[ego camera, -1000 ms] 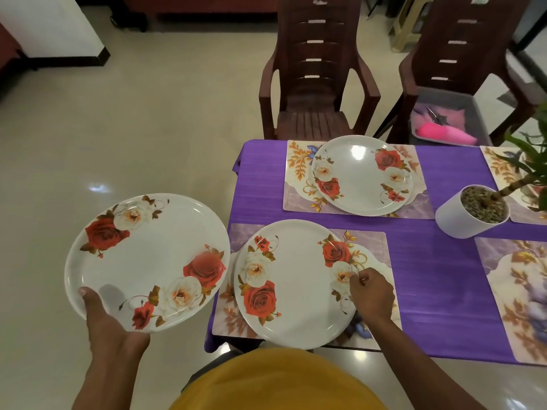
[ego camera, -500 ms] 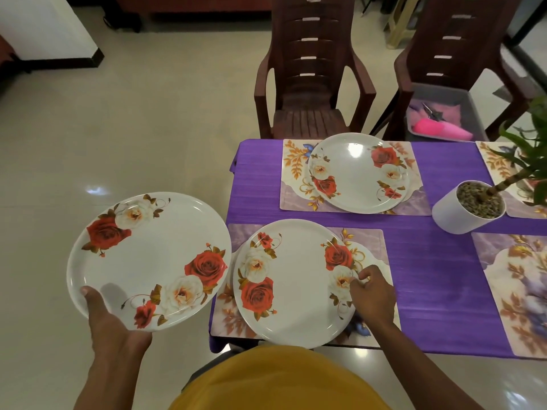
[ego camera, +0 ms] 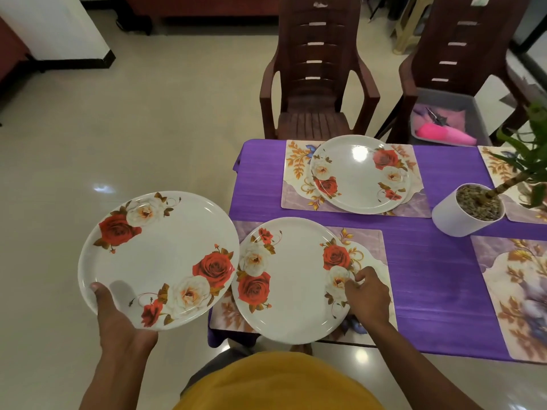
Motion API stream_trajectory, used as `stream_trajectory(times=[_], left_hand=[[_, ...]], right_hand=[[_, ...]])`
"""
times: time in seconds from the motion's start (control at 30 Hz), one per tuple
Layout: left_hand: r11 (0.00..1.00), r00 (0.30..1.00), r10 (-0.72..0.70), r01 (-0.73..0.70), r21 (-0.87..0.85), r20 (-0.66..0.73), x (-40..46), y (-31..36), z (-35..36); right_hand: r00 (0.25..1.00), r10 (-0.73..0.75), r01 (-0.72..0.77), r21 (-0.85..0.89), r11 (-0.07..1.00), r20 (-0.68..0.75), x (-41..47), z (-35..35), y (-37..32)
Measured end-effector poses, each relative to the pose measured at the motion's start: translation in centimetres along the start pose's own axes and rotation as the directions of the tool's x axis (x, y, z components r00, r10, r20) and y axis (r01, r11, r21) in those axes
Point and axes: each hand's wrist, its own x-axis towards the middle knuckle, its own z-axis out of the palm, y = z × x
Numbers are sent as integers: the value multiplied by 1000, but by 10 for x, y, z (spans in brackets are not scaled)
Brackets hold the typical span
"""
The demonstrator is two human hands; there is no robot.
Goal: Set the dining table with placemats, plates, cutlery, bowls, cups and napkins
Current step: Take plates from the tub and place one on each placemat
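Note:
My left hand (ego camera: 118,318) grips the near rim of a white rose-patterned plate (ego camera: 159,258), held level off the table's left edge. A second rose plate (ego camera: 293,279) lies on the near placemat (ego camera: 376,253), and my right hand (ego camera: 367,294) pinches its right rim with curled fingers. A third plate (ego camera: 359,174) sits on the far placemat (ego camera: 296,173). More placemats lie bare at the right: one near (ego camera: 509,294), one far (ego camera: 491,161).
The purple tablecloth (ego camera: 429,261) covers the table. A white pot with a green plant (ego camera: 464,208) stands at mid-right. Two brown plastic chairs (ego camera: 316,84) stand behind the table; the right one carries a grey bin (ego camera: 476,119) with pink items.
The view has shifted slightly. The held plate sits a bit closer to the table edge. My right hand stays at the near plate's right rim.

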Motion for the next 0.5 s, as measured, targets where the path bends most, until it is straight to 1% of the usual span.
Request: stream_trajectory(times=[0.1,0.2,0.23,0.3,0.37,0.43,0.5], left_hand=[[1000,1000,-5,4,15,28,-6,-6,-3],[998,999,-1,-2,68,52,-14,-13,-1],[996,996,5,-13,91,90,-16,-15,1],[992,973,-32,3,127,226,-17,-19,4],[984,944,-102,50,168,315,-18,-27,10],[973,930,-150,77,220,337,-20,-35,21],[957,917,-212,125,263,338,-21,-45,34]], right_hand=[[999,-29,30,-34,999,27,1,-7,3],[999,-24,27,-124,992,26,-3,-20,5],[1000,-26,28,-157,987,18,-5,-23,6],[999,-33,32,-148,988,0,-7,-27,5],[997,-80,79,-65,995,-16,-9,-28,1],[991,-137,137,80,987,-10,-10,-28,-8],[990,-139,131,259,957,11,-15,-31,-23]])
